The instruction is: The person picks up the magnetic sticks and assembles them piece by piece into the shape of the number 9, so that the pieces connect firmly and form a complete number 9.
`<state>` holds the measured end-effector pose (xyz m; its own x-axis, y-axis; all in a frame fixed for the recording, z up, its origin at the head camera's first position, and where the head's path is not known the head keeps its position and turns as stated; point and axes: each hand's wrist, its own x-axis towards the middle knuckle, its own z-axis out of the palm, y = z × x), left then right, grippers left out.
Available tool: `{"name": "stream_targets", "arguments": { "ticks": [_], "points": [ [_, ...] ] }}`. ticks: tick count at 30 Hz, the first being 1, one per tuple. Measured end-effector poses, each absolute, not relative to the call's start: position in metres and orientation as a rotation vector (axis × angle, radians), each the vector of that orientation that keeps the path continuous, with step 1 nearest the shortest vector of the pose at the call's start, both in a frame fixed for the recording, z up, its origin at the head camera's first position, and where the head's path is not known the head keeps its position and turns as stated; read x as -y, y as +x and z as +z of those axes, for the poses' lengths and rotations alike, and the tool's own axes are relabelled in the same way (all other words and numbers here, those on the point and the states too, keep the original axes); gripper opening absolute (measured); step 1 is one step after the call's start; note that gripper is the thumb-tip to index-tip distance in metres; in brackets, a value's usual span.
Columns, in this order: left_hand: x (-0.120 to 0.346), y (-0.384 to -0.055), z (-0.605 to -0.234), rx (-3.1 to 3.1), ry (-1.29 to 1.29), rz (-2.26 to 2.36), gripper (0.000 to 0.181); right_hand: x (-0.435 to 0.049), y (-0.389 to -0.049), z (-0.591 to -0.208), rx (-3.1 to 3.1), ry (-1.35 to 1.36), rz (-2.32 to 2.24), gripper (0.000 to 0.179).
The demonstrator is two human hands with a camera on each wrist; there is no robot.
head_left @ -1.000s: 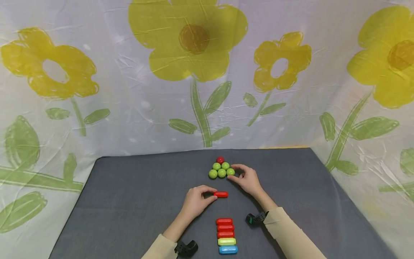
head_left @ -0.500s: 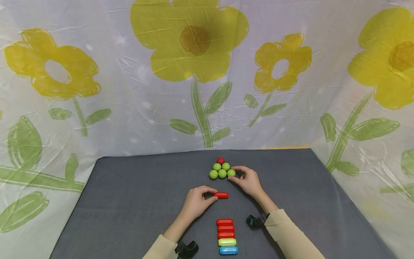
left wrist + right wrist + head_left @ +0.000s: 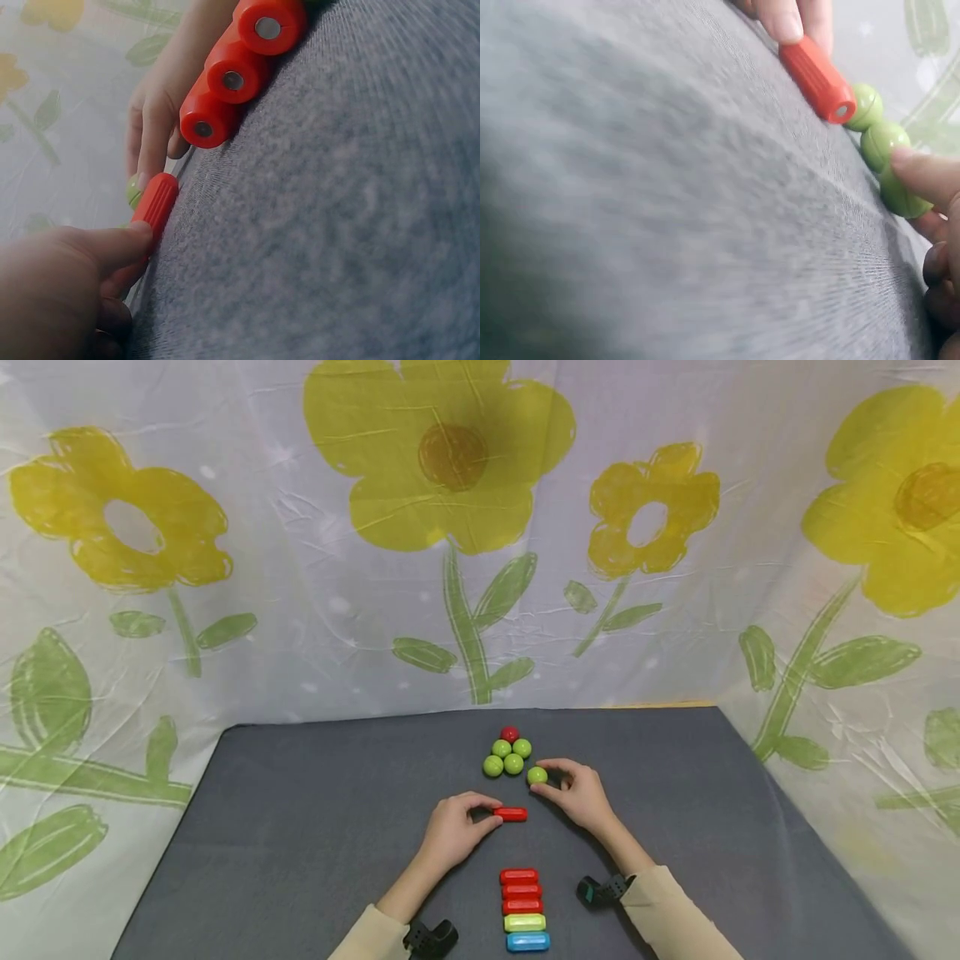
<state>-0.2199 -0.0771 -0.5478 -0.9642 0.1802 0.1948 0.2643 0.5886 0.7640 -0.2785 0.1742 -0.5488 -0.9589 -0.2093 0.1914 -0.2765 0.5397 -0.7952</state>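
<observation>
In the head view my left hand [image 3: 452,831] pinches one end of a red magnetic rod [image 3: 512,814] lying on the cloth. The left wrist view shows thumb and fingertips on that rod [image 3: 159,196]. My right hand [image 3: 581,795] holds a green ball [image 3: 537,776] between thumb and fingers, slightly apart from a ball cluster. That cluster has one red ball [image 3: 509,734] at its far tip and several green balls [image 3: 513,763] in front of it. From the right wrist, the held green ball [image 3: 901,198] appears partly covered by the thumb.
Nearer me lies a column of rods: several red ones [image 3: 522,891], a yellow one [image 3: 524,922] and a blue one [image 3: 528,942]. A dark grey cloth [image 3: 300,827] covers the table. Behind it hangs a flower-printed curtain [image 3: 337,610].
My right hand has drawn the green ball at the cluster's right corner toward me, away from the others. The left hand and its red rod stay in place.
</observation>
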Motion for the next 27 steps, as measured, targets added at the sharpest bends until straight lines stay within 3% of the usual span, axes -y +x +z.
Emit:
{"name": "stream_targets", "arguments": {
  "ticks": [12, 27],
  "points": [
    [0.077, -0.221, -0.546, 2.689, -0.375, -1.346, 0.015, -0.184, -0.248, -0.545, 2.698, 0.505, 1.407, 0.041],
    [0.079, -0.221, -0.546, 2.673, -0.345, -1.427, 0.016, -0.184, -0.235, -0.547, 2.663, 0.609, 1.407, 0.038]
  ]
}}
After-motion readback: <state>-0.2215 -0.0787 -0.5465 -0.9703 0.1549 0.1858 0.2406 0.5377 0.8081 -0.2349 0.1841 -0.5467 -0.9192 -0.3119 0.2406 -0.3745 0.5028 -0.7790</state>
